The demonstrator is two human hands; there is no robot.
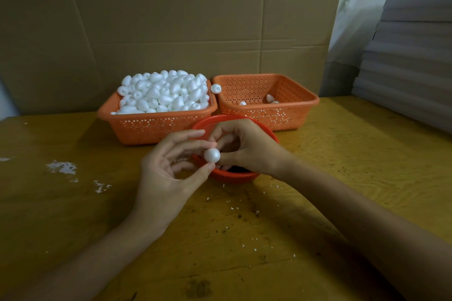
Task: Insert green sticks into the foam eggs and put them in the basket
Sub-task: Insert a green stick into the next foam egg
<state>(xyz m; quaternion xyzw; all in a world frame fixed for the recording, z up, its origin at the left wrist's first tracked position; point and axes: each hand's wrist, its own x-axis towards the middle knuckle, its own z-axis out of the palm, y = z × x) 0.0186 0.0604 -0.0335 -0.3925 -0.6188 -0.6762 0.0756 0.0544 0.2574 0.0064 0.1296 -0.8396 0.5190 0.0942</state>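
Note:
My left hand [168, 168] pinches a white foam egg [212, 155] between thumb and fingers, above the near rim of a small round red basket [234, 175]. My right hand [247, 146] is curled over that red basket, its fingertips touching the egg; whether it holds a stick is hidden. No green stick shows. An orange basket [146, 127] at the back left is heaped with foam eggs [163, 93]. The orange basket [291, 115] at the back right holds a few eggs [269, 98]. One egg [216, 88] sits on the rims between the two baskets.
The yellow wooden table [318, 178] has white foam crumbs and dark specks in front of me, and white scuffs at the left [62, 168]. Cardboard sheets [171, 19] stand behind the baskets. A stack of grey boards [411, 61] lies at the right.

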